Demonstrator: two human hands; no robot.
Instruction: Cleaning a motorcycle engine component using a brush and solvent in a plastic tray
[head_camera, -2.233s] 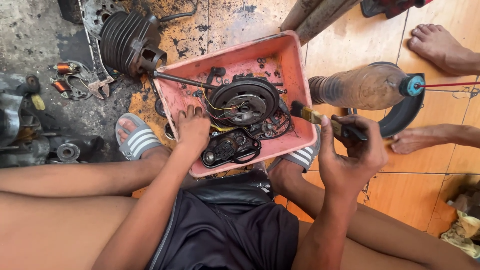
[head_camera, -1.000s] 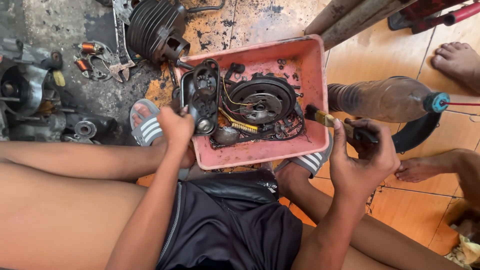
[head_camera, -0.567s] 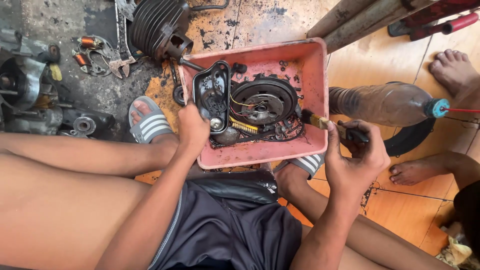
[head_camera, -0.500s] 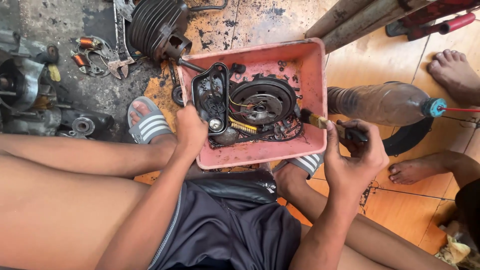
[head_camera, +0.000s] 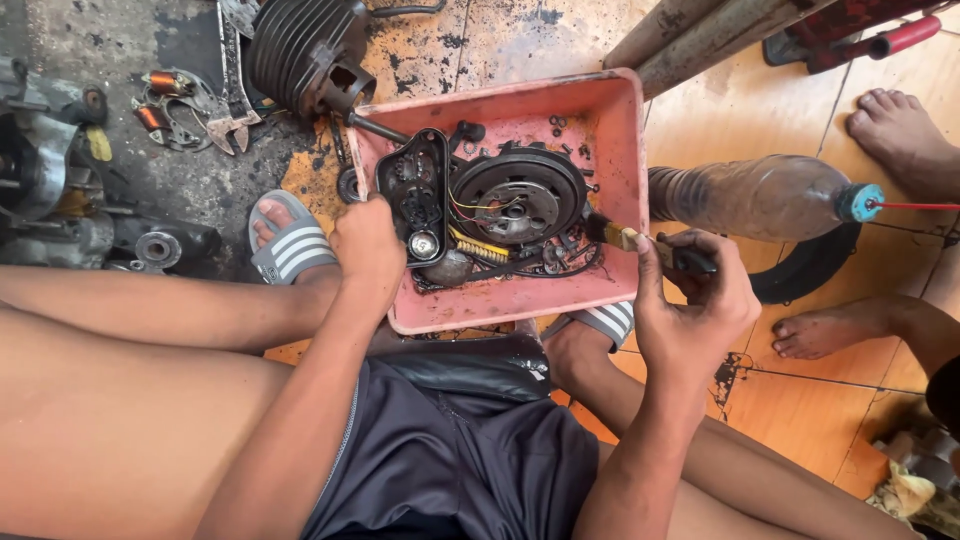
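Lifted upright at the left of the greasy pink plastic tray (head_camera: 610, 290), a black engine cover (head_camera: 413, 190) sits gripped in the left hand (head_camera: 368, 250) while the right hand (head_camera: 695, 310) clasps a small paintbrush (head_camera: 640, 243), cleaning unfinished.

No labels, signs or screens show. The one package is a clear plastic bottle (head_camera: 760, 197) lying on its side at right of centre, brownish inside, blue-capped.

The left hand (head_camera: 368, 250) is covering the lower left edge of the black engine cover (head_camera: 415, 195) inside the pink tray (head_camera: 620, 130). The right hand (head_camera: 695, 305) is hiding most of the brush (head_camera: 640, 243) handle. Small bits near the tray's far wall, perhaps screws, are too small to tell. A finned cylinder (head_camera: 300, 45) is running off the top edge.
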